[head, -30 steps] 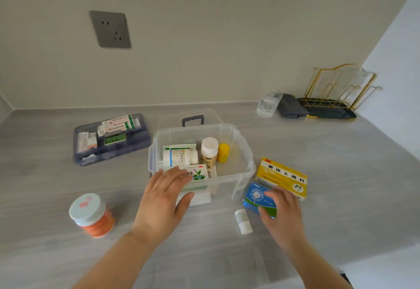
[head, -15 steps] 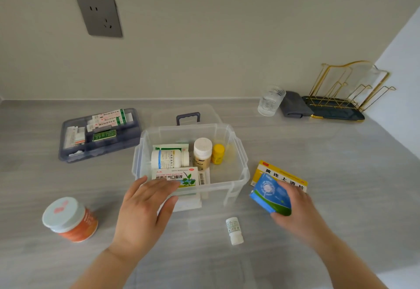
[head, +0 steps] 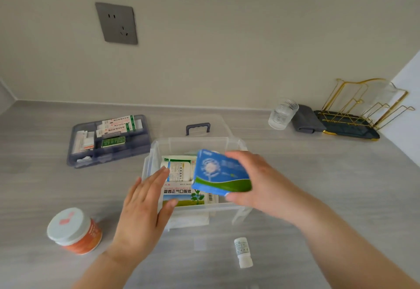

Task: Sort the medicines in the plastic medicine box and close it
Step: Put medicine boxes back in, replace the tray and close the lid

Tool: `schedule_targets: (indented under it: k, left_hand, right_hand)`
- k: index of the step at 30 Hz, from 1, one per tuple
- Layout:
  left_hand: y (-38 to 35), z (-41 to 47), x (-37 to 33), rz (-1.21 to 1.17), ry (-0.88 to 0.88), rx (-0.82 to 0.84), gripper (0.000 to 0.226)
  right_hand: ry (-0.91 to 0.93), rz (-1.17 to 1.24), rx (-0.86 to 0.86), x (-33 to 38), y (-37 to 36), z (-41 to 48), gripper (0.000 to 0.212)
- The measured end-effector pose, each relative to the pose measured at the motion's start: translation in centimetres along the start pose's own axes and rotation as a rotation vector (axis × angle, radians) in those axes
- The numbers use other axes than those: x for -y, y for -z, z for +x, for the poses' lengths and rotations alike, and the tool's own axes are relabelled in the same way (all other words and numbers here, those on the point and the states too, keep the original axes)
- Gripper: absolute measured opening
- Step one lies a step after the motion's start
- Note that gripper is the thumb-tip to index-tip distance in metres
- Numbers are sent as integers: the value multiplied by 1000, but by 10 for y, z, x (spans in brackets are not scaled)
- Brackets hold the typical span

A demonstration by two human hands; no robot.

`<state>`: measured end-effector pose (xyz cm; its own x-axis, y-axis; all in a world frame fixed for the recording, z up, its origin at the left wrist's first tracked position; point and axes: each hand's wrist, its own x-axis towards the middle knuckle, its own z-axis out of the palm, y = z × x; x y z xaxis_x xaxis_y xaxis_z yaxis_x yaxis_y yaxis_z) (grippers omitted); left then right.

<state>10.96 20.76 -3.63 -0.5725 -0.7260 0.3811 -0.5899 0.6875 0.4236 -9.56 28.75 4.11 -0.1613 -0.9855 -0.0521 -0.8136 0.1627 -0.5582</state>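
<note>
The clear plastic medicine box (head: 152, 152) stands open in the middle of the counter, its clear lid with a blue handle (head: 198, 128) lying behind it. Inside I see a white bottle (head: 179, 171) and a white-green carton (head: 181, 194). My right hand (head: 261, 182) holds a blue-green medicine carton (head: 219, 173) tilted over the box's right half. My left hand (head: 143, 207) rests flat, fingers apart, on the box's front left rim. A small white bottle (head: 243, 252) lies on the counter in front. The yellow carton is hidden behind my right arm.
A blue divider tray (head: 109, 152) holding several small cartons sits at the back left. An orange jar with a white lid (head: 73, 230) stands at the front left. A glass (head: 283, 113), a grey cloth (head: 306, 119) and a gold rack (head: 359, 111) are at the back right.
My right hand lifted the blue-green carton off the counter and carried it left, over the open box. My left hand stayed at the box's front left rim.
</note>
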Motion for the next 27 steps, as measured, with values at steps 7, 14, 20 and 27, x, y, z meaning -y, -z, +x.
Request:
schedule_targets:
  k: [7, 14, 20, 27]
  left_hand:
    - [0, 1, 0, -87, 9, -77, 59]
    - [-5, 0, 3, -68, 14, -63, 68]
    - [0, 0, 0, 68, 8, -34, 77]
    - [5, 10, -19, 168, -25, 33, 79]
  right_hand:
    - [54, -117, 268, 16, -52, 56, 65]
    - [223, -121, 335, 24, -65, 65, 32]
    - [168, 46, -120, -1, -38, 34, 31]
    - [-409, -223, -413, -104, -18, -23, 49]
